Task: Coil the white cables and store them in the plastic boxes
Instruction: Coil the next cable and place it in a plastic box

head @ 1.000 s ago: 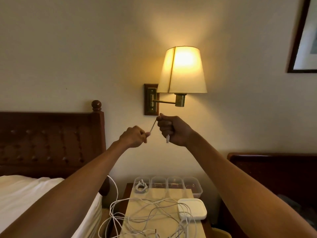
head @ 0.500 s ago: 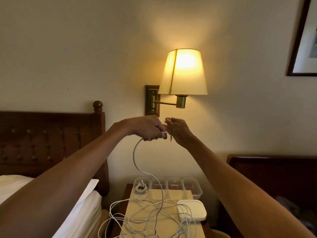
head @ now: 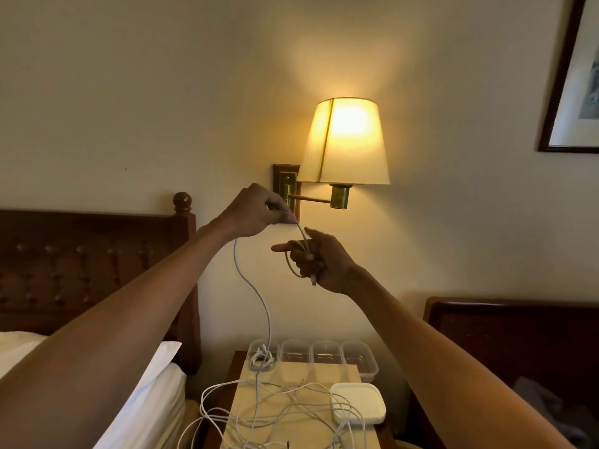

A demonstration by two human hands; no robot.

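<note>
The right hand (head: 319, 260) holds the gathered turns: its lower fingers curl around a small coil (head: 289, 266) of the white cable (head: 256, 293), the forefinger points out to the left and the thumb stands up. A plug end (head: 313, 281) pokes out below the fist.

Just above and to the left of that grip, the left hand (head: 256, 210) pinches the same cable between thumb and fingertips. A short, taut stretch slants from the pinch down and right into the coil. The uncoiled length drops from under the left palm, nearly vertical, to the bedside table (head: 324, 372) far below both hands, where it joins a tangle of loose cables (head: 285, 405).

The next turn probably needs the left hand, the nearer one to the slack, to feed cable down and around the right hand's fingers.

The plastic boxes (head: 326, 353) sit directly beneath the grip; the leftmost holds a coiled cable (head: 261, 359).
</note>
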